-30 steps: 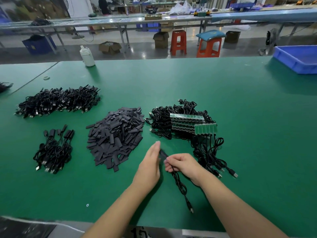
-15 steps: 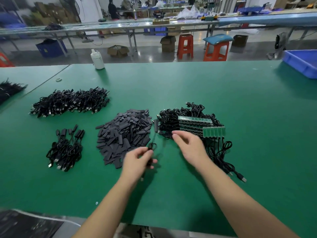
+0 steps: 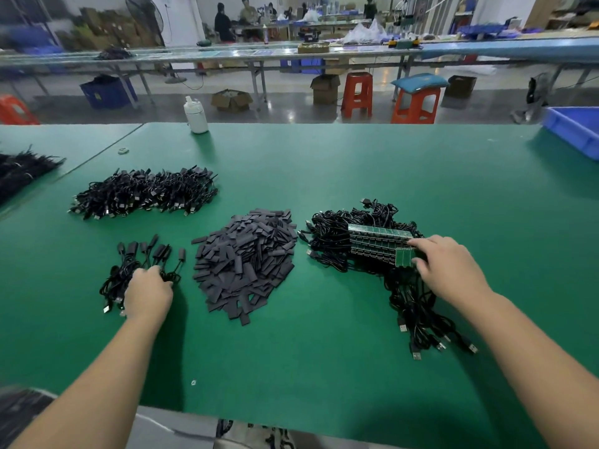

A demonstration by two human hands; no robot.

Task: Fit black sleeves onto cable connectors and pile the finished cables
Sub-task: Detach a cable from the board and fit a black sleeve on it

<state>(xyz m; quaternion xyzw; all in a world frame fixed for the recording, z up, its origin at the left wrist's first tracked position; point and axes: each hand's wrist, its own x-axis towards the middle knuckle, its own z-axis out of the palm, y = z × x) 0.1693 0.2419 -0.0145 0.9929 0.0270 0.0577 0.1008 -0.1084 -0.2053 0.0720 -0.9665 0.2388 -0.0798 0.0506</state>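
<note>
A heap of flat black sleeves [image 3: 246, 260] lies mid-table. To its left is a small pile of sleeved cables [image 3: 142, 254]; my left hand [image 3: 147, 293] rests on its near right side, fingers curled down round a cable there. To the right lies a tangle of black cables [image 3: 334, 241] with rows of green boards [image 3: 376, 233] on top. My right hand [image 3: 450, 267] reaches onto the boards' right end, index finger and thumb pinching a small green board [image 3: 403, 257]. USB plugs [image 3: 418, 351] trail toward me.
On the green table [image 3: 356, 170], a larger pile of black cables [image 3: 146, 192] lies at the back left and another bundle [image 3: 22, 170] at the far left edge. A white bottle [image 3: 196, 115] stands at the far edge, a blue bin [image 3: 573, 131] at the right.
My left hand has carried the cable from the middle leftward to the small pile. My right hand has moved right onto the green boards.
</note>
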